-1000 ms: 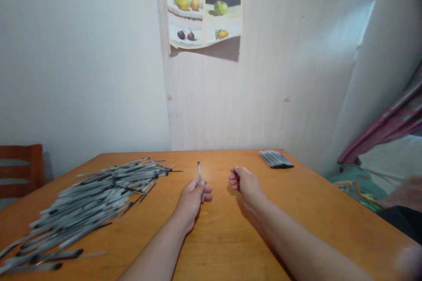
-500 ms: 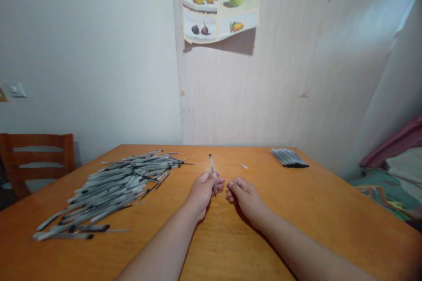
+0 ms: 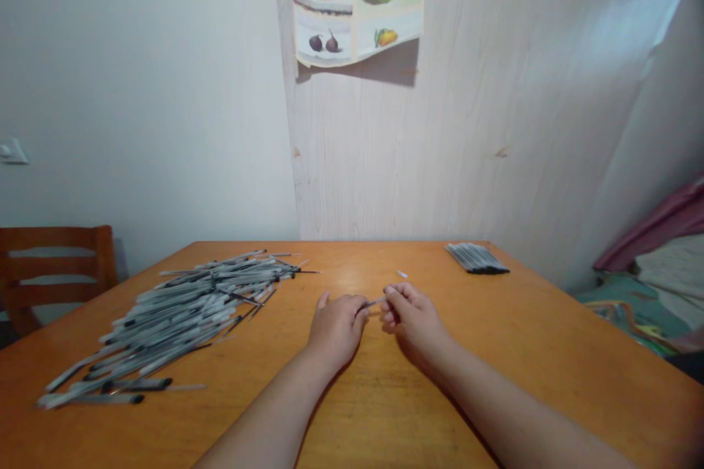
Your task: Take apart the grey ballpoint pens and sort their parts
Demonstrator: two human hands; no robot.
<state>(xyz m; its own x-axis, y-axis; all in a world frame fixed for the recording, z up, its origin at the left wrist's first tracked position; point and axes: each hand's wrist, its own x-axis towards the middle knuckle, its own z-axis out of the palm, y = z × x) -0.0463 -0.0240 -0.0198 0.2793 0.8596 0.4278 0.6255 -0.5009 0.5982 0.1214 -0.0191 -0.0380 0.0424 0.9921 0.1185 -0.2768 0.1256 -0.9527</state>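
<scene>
Over the middle of the table, a thin pen (image 3: 375, 303) lies almost level between my two hands. My left hand (image 3: 336, 326) is closed around one end of it, knuckles up, hiding most of its length. The fingertips of my right hand (image 3: 410, 311) pinch the other end, so only a short grey stretch shows. A small white piece (image 3: 402, 274) lies on the table just beyond my right hand. To the left spreads a loose pile of pens (image 3: 181, 315) with clear barrels and dark ends, some thin refills among them.
A neat row of pens (image 3: 476, 258) lies at the back right of the wooden table (image 3: 528, 352). A wooden chair (image 3: 55, 264) stands at the left. Fabric and other items (image 3: 649, 293) are heaped beyond the right edge. Fruit pictures (image 3: 357, 7) hang on the wall.
The pen has turned from near upright to almost level. My left hand has rolled palm down, and my right fingers have come onto the pen's end. The view has shifted slightly.
</scene>
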